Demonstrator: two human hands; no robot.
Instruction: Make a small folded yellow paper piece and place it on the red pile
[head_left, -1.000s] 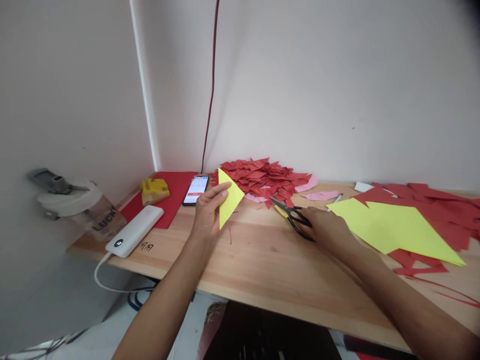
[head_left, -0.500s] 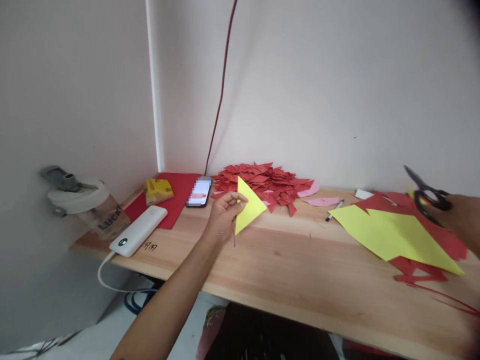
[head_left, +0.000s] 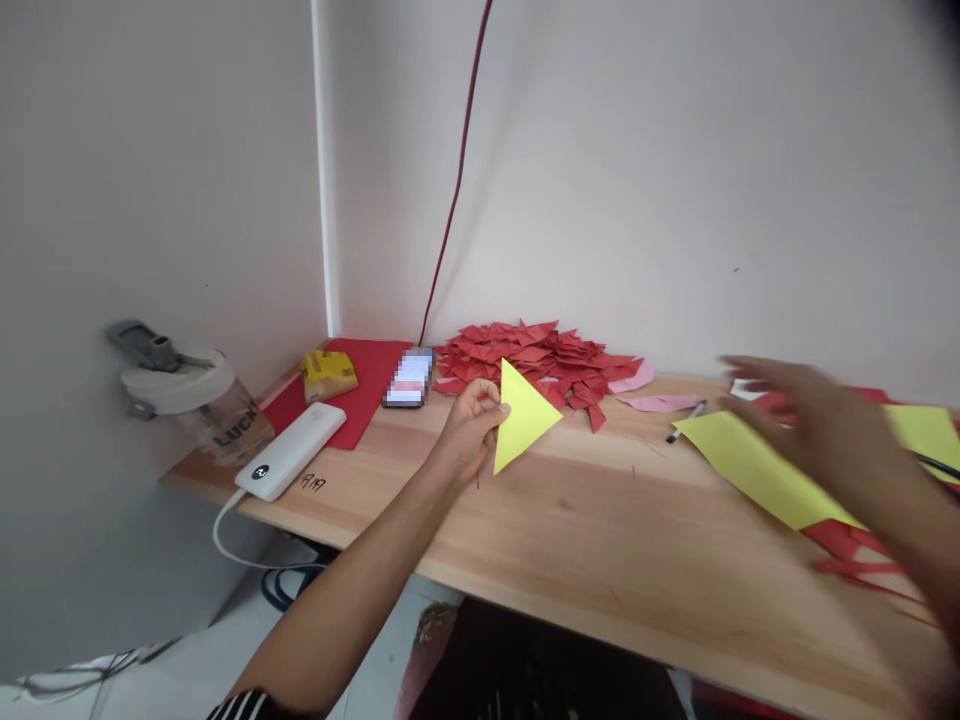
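My left hand (head_left: 470,425) pinches a small yellow paper triangle (head_left: 523,415) just above the wooden table (head_left: 570,530), in front of a heap of red paper triangles (head_left: 536,358). My right hand (head_left: 817,425) is blurred by motion over a large yellow sheet (head_left: 757,465); its fingers are spread and it holds nothing. The black scissors (head_left: 934,463) lie on the papers at the far right, only a thin part showing.
A phone (head_left: 409,378) lies on a red sheet (head_left: 352,390) beside a yellow packet (head_left: 328,373). A white power bank (head_left: 291,451) and a jar (head_left: 196,405) stand at the left edge. A pen (head_left: 686,421) and pink scraps (head_left: 658,402) lie mid-table; red sheets (head_left: 847,540) at right.
My right hand carried the scissors from the table's middle to the right, set them down, and now moves back left with nothing in it. The left hand still holds the yellow triangle.
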